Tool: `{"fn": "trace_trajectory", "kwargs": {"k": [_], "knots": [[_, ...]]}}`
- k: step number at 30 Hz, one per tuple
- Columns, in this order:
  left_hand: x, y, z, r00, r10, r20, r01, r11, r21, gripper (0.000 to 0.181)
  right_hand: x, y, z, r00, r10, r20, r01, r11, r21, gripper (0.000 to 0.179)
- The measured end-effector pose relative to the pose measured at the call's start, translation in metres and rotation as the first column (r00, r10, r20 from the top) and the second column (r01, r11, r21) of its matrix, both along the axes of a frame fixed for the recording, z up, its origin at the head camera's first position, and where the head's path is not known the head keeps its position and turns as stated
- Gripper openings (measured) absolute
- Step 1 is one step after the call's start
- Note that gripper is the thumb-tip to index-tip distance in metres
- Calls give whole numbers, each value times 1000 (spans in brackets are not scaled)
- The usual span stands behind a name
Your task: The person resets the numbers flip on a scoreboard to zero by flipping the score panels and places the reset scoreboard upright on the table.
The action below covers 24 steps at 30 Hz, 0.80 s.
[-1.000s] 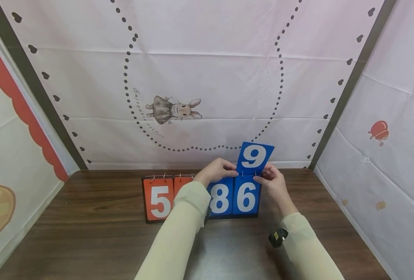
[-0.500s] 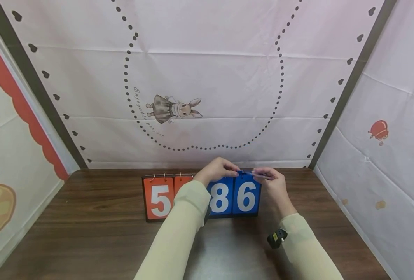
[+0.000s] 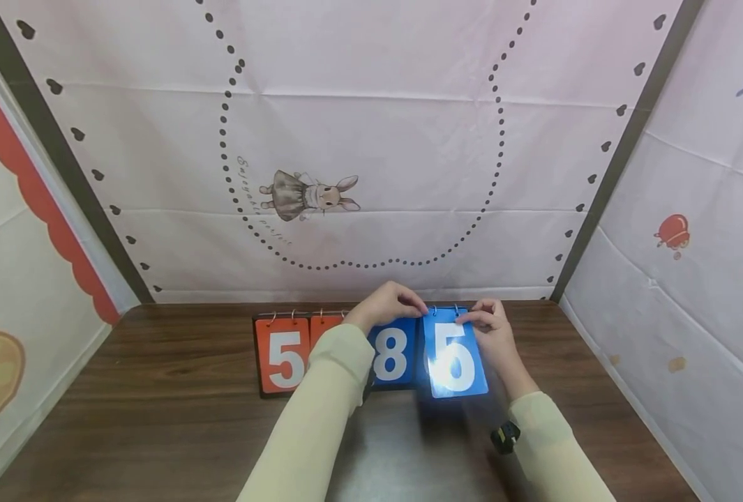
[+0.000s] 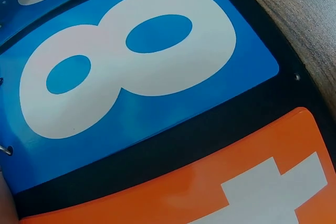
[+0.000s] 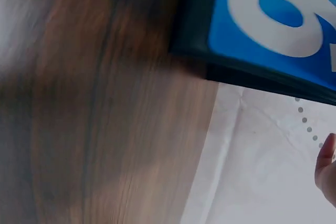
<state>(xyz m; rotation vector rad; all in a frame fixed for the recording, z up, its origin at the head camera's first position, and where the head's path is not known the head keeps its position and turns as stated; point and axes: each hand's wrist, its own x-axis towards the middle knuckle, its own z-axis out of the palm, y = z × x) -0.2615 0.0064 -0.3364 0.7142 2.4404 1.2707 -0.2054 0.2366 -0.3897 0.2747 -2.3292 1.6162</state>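
A flip scoreboard (image 3: 418, 385) stands on the table, with orange-red cards on its left half and blue cards on its right. My left hand (image 3: 386, 305) reaches over its top edge and pinches it beside the rightmost ring pair, hiding much of the second red card. A blue number card (image 3: 430, 380) tilts forward from those rings, its white figure, resembling a 5, washed by glare. My right hand (image 3: 495, 338) pinches this card near its upper right corner, thumb in front. The card with the 8 (image 4: 131, 111) hangs flat. Behind the tilted card, a 6 card (image 5: 226, 30) shows in the right wrist view.
The scoreboard stands toward the back of the brown wood-grain table (image 3: 176, 432). A pale printed cloth (image 3: 371, 153) hangs behind it, and more cloth walls the left and right sides. A black device (image 3: 505, 438) sits at the right wrist.
The rightmost blue card, raised with a 9 facing me, has swung forward and down over the 6, passing edge-on. The right hand moved slightly with it; the left hand stayed at the top edge.
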Motion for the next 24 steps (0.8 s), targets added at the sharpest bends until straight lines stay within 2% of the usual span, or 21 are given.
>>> {"fn": "trace_trajectory", "kwargs": {"k": [3,7,10,15,20,24], "knots": [[0,0,0,1000,-2,-3,2,1000,-2,12,5,0,0,999,-25,25,25,1000,14,15],[1,0,1,1000,-9,-6,9,1000,-4,12,12,3,-1,991,-10,135,23,996,-92,24],[1,0,1,1000,-7,-9,7,1000,-7,13,16,5,0,984,17,179,13,986,-165,29],[1,-1,0,1000,5,-9,-5,1000,-4,13,17,2,2,979,0,205,23,994,-111,34],[1,0,-1,1000,6,-16,-6,1000,2,14,16,-1,-1,975,-23,223,43,995,-86,31],[1,1,-1,1000,5,-20,-5,1000,6,14,15,-3,-2,961,-56,269,77,995,-68,32]]}}
